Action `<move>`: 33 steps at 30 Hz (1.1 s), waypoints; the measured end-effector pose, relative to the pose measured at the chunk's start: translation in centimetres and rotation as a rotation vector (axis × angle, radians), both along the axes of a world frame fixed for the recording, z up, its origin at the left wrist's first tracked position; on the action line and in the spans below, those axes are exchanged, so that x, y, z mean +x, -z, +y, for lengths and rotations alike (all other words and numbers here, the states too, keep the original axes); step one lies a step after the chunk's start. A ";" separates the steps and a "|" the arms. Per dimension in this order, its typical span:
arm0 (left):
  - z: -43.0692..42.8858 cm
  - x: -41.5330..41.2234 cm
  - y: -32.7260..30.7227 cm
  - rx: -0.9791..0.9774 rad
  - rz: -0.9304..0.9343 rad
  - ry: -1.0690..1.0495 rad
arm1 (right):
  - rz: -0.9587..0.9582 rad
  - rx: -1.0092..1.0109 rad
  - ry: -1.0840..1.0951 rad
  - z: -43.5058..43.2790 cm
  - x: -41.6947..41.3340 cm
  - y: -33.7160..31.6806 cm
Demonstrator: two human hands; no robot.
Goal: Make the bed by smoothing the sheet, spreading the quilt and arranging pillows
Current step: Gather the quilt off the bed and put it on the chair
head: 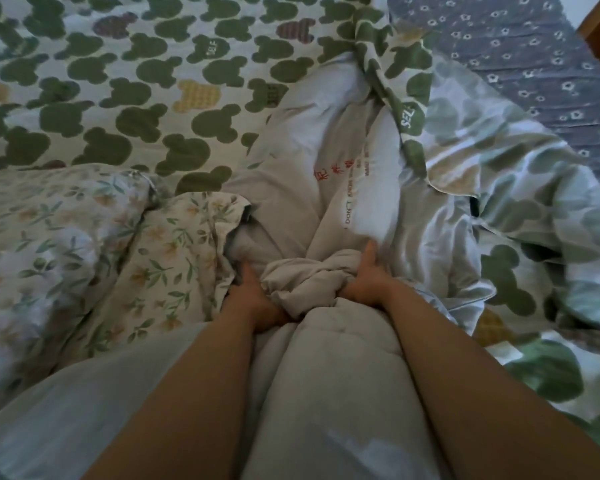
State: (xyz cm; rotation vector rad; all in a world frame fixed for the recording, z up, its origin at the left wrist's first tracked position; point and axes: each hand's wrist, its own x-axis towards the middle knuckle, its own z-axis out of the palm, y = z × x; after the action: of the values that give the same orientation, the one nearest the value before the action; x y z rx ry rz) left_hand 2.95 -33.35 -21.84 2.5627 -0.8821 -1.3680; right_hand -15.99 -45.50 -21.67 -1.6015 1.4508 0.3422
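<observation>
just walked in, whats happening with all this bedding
A person is partway through making the bed. The left hand and right hand both grip a bunched end of the white quilt, which lies crumpled down the middle. The green bear-print cover lies behind it and is rumpled on the right. The floral pillows sit on the left, and a blue-grey flowered sheet shows at top right. The quilt is not yet spread.

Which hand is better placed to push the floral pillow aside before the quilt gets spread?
Left, probably. The left hand grips the bunched white quilt right beside the floral pillow; the right hand holds the bunch's far side and would have to cross over.
</observation>
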 end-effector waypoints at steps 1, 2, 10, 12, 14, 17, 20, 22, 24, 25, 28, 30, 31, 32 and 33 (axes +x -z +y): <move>-0.1 0.1 0.2 -0.019 0.010 -0.015 | 0.002 0.023 0.017 -0.3 0.2 0.1; 0.0 0.1 0.2 -0.042 -0.001 -0.001 | -0.001 0.034 0.026 -0.6 0.3 0.0; 2.6 -2.7 -1.4 -0.223 -0.126 0.182 | -0.002 -0.195 0.042 2.8 0.0 -1.2; 3.4 -3.7 -1.7 -0.218 -0.170 0.154 | 0.040 -0.274 0.032 4.2 -0.3 -1.6; 5.1 -5.5 -3.4 -0.225 -0.240 0.165 | 0.042 -0.346 0.037 6.3 -1.3 -3.2; 6.6 -6.5 -4.2 -0.289 -0.316 0.189 | 0.025 -0.373 0.065 8.3 -2.0 -4.0; 8.3 -7.3 -6.8 -0.357 -0.315 0.175 | 0.016 -0.409 0.081 10.8 -3.2 -7.1; 9.8 -8.1 -9.1 -0.400 -0.305 0.155 | 0.008 -0.434 0.084 12.3 -4.0 -9.5; 11.4 -8.7 -11.4 -0.417 -0.327 0.146 | 0.011 -0.439 0.069 13.8 -4.7 -12.2; 12.2 -8.9 -12.5 -0.402 -0.325 0.137 | 0.011 -0.445 0.058 14.6 -5.0 -13.5; 14.8 -9.5 -16.4 -0.364 -0.287 0.111 | -0.019 -0.489 0.053 17.4 -6.0 -17.8; 16.7 -10.0 -19.2 -0.394 -0.285 0.072 | -0.051 -0.537 0.045 19.4 -6.6 -20.7; 17.5 -10.3 -20.9 -0.391 -0.296 0.055 | -0.063 -0.559 0.037 20.3 -6.8 -21.9; 18.6 -10.5 -22.4 -0.404 -0.313 0.049 | -0.075 -0.576 0.029 21.5 -7.1 -23.6; 19.4 -10.7 -23.9 -0.402 -0.317 0.063 | -0.090 -0.592 0.023 22.4 -7.4 -24.9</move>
State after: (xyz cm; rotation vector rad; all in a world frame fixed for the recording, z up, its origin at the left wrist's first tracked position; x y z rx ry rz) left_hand -7.75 -13.91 2.04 2.4755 -1.1570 -0.7052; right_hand -23.36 -23.14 3.28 -2.0268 1.5859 -0.1964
